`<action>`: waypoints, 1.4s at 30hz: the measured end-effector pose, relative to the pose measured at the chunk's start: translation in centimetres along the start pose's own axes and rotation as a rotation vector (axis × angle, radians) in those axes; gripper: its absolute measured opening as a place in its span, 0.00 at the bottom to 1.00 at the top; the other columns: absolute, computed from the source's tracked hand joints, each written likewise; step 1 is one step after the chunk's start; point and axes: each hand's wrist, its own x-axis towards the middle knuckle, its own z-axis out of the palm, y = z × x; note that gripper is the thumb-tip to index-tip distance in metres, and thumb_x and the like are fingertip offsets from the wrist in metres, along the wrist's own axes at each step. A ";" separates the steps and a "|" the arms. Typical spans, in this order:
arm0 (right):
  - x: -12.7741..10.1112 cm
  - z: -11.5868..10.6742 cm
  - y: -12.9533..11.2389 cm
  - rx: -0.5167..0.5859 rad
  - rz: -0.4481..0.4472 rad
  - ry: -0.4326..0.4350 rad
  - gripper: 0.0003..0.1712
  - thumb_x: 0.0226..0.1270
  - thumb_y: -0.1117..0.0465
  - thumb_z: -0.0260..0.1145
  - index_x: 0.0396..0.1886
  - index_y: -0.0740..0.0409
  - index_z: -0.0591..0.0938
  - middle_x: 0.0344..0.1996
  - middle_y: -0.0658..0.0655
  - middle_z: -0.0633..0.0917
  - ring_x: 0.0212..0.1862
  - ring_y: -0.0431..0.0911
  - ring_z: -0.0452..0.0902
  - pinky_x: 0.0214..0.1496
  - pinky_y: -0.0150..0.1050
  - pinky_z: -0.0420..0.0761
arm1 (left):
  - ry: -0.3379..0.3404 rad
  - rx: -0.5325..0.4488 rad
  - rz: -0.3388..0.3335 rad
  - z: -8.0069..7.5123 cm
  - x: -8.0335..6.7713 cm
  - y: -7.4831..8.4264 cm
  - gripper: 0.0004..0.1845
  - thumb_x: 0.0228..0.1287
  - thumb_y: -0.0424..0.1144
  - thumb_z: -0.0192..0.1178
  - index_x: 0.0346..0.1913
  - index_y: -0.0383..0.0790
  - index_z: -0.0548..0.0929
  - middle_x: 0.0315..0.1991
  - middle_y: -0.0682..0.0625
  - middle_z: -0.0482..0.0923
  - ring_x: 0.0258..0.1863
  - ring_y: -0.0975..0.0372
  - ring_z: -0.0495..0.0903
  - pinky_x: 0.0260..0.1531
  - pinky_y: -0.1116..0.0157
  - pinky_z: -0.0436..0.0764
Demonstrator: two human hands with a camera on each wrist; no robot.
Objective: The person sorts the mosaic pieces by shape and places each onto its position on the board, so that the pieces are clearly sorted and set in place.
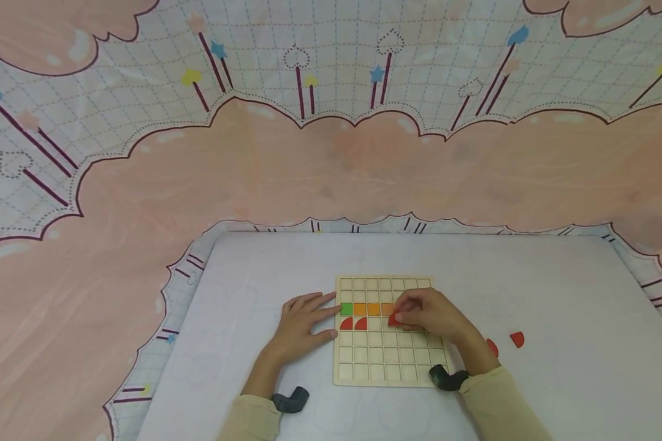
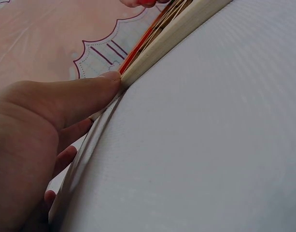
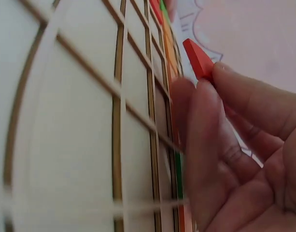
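Head view — white table [image 1: 557, 294], pink cloud-print cloth [image 1: 254, 177] behind/around.

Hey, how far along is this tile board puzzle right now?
Early on. The wooden grid board has one green tile, three orange tiles and two red quarter tiles set. The right hand pinches another red tile; the left hand steadies the board. Two loose red pieces wait; most cells are bare.

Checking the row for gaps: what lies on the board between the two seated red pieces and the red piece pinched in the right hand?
One bare grid cell, in the head view, between the seated red pieces and the pinched red piece in the right hand.
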 end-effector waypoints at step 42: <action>1.2 3.9 -2.4 -0.221 -0.001 0.124 0.05 0.56 0.64 0.77 0.27 0.50 0.88 0.21 0.45 0.84 0.29 0.41 0.76 0.34 0.36 0.74 | -0.002 0.014 -0.004 0.0 0.0 0.0 0.30 0.66 0.59 0.63 0.70 0.62 0.77 0.78 0.62 0.64 0.78 0.56 0.59 0.73 0.42 0.54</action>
